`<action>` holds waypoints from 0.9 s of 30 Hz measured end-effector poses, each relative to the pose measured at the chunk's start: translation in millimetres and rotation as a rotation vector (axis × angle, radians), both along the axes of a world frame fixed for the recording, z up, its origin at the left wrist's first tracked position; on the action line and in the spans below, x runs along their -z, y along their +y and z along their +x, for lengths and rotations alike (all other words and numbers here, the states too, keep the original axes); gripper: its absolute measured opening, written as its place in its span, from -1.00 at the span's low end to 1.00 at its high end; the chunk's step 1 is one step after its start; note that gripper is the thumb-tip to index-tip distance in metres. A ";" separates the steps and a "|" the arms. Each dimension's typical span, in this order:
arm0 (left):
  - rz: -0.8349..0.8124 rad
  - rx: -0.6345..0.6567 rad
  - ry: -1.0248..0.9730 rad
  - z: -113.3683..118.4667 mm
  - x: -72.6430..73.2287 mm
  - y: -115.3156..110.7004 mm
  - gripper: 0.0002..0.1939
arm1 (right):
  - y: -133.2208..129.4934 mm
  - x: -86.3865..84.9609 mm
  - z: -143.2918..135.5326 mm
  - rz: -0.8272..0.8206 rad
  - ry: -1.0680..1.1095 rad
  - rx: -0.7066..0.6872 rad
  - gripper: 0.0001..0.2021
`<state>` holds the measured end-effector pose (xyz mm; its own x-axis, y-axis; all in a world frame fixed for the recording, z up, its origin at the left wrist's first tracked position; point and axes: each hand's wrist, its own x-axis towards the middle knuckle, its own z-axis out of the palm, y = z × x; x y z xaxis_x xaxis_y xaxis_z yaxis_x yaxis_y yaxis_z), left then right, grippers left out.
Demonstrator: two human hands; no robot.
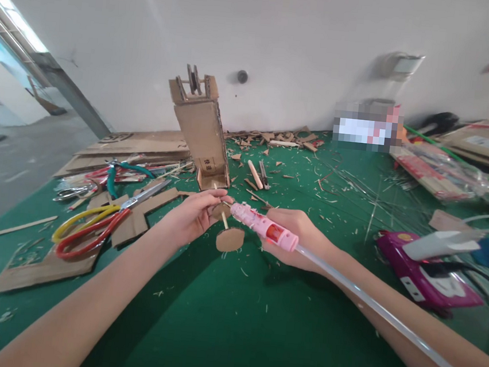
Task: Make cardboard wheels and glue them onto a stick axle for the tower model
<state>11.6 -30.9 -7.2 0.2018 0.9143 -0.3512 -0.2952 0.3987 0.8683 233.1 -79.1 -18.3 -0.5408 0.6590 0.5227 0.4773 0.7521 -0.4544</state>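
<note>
My right hand [294, 229] is wrapped round a pink glue gun [262, 225], a long clear glue stick [359, 290] trailing from its back end. The gun's tip points left at a thin wooden stick with cardboard discs, whose nearest disc [229, 239] faces me. My left hand [194, 213] is closed on the farther disc of this stick, its fingertips close to the gun's tip. Just beyond stands a tall cardboard tower [200, 133] with small discs at its top. My fingers partly hide the farther disc and the tower's foot.
Scissors [93, 226] and teal-handled pliers [115, 174] lie at left on cardboard pieces [137, 222]. A magenta power strip [426, 276] with plugs stands at right. Behind are a craft knife [264, 175] and cardboard scraps [274, 139] along the wall.
</note>
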 end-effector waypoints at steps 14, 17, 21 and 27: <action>0.005 -0.001 0.003 -0.7 -2.6 -0.9 -0.77 | -1.0 1.6 1.4 -0.014 0.005 0.025 -0.78; 0.019 0.017 -0.013 -2.0 -0.8 -0.1 -0.76 | -0.7 1.7 1.9 -0.004 -0.006 0.024 -0.78; 0.015 0.008 -0.029 -2.5 0.6 0.5 -0.75 | -0.6 1.8 2.4 -0.009 -0.025 0.024 -0.79; -0.019 -0.022 -0.054 -1.5 -3.1 -1.2 -0.87 | -0.2 3.1 3.0 -0.017 -0.007 0.037 -0.78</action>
<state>10.1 -32.1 -4.1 0.2012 0.9119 -0.3576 -0.3502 0.4079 0.8432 236.0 -79.3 -21.3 -0.5197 0.6872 0.5076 0.5078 0.7263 -0.4633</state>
